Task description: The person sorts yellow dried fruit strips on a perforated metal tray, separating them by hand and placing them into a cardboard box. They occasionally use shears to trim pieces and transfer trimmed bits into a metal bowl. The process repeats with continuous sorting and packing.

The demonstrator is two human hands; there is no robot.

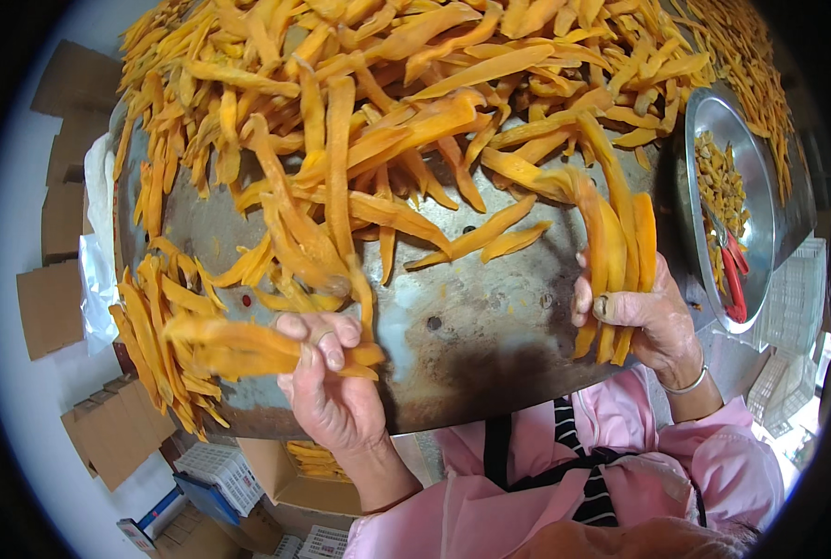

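My left hand (338, 398) pinches a few orange dried strips (237, 342), apparently sweet potato, that point left and are blurred. They are over a small pile of similar strips (153, 314) at the table's left edge. In my right hand (660, 325) an upright bundle of strips (611, 244) is gripped between thumb and fingers above the worn metal tabletop (457, 363). A large heap of loose strips (387, 140) covers the far part of the table. Two single strips (485, 234) lie just in front of the heap.
At the right stands a steel bowl (698, 112) with small trimmings (719, 175) and red-handled scissors (733, 279). Below the near edge is an open cardboard box (317, 495) containing strips. Flattened cartons (59, 307) line the left wall; plastic crates (796, 300) stand at right.
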